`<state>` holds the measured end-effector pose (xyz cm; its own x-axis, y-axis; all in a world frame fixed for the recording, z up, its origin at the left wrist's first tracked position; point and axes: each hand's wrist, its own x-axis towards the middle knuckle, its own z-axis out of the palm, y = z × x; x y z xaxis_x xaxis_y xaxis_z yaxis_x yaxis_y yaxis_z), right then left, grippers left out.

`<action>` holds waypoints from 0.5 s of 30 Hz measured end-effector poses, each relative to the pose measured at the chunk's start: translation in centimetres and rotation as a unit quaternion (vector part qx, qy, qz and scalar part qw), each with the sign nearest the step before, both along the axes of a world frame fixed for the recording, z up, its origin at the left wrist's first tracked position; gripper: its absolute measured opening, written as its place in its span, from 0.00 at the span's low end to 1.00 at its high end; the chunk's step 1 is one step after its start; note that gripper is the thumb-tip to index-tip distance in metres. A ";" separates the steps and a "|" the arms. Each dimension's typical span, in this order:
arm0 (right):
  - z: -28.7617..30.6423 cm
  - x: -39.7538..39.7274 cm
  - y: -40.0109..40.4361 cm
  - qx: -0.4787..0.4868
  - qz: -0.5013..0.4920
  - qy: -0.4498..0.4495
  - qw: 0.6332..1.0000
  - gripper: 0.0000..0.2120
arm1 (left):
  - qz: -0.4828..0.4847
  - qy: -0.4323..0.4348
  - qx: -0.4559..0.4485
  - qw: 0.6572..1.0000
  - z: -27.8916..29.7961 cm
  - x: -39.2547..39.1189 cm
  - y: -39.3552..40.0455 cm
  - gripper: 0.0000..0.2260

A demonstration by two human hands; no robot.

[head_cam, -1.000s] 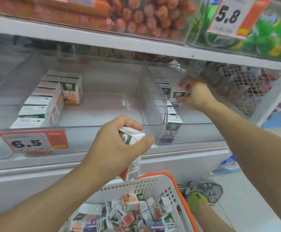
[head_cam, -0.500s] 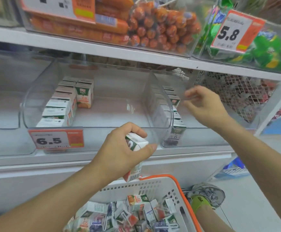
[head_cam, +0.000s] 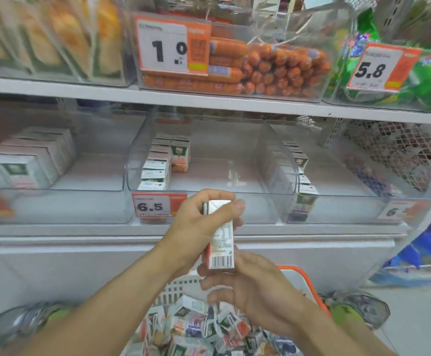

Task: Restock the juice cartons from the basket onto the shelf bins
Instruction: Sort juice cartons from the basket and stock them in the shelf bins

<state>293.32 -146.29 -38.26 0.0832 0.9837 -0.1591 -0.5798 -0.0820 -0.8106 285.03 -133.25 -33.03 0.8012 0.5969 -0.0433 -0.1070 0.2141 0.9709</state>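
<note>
My left hand [head_cam: 196,227] grips a small juice carton [head_cam: 220,240] upright by its top, barcode side toward me, in front of the shelf edge. My right hand [head_cam: 247,283] sits just under the carton, fingers loosely curled and touching its bottom. Below them is the white basket with an orange rim [head_cam: 304,278], holding several loose cartons [head_cam: 196,327]. The clear middle bin [head_cam: 281,176] holds a row of cartons [head_cam: 158,165] along its left side. The right bin [head_cam: 363,206] has a row of cartons [head_cam: 303,188] at its left wall.
A left bin holds white cartons [head_cam: 24,163]. Price tags read 6.5 [head_cam: 155,206], 1.0 [head_cam: 170,47] and 5.8 [head_cam: 378,68]. Sausages [head_cam: 273,70] fill the upper shelf bin. A mesh basket [head_cam: 394,152] stands at right. My shoes [head_cam: 363,309] flank the basket on the floor.
My right hand let go of a carton in the right bin and came down under the carton my left hand holds. The left hand turned that carton upright. The view tilted up.
</note>
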 end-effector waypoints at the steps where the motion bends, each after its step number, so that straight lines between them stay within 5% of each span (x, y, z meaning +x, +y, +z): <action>1: 0.0 -0.7 0.6 0.020 -0.019 0.003 1.000 0.21 | -0.005 0.019 0.014 1.000 0.1 -0.8 0.7 0.21; 5: 0.3 -2.8 3.5 0.006 -0.098 -0.052 0.994 0.18 | -0.020 0.116 0.075 0.990 1.0 -4.7 4.9 0.29; 11: 1.5 -4.8 7.4 -0.003 -0.154 -0.238 0.959 0.21 | 0.005 0.092 0.154 0.984 1.9 -9.5 6.7 0.21; 15: 2.4 -5.6 9.5 0.022 -0.139 -0.369 0.919 0.17 | 0.067 0.182 0.355 0.914 2.4 -12.2 8.4 0.15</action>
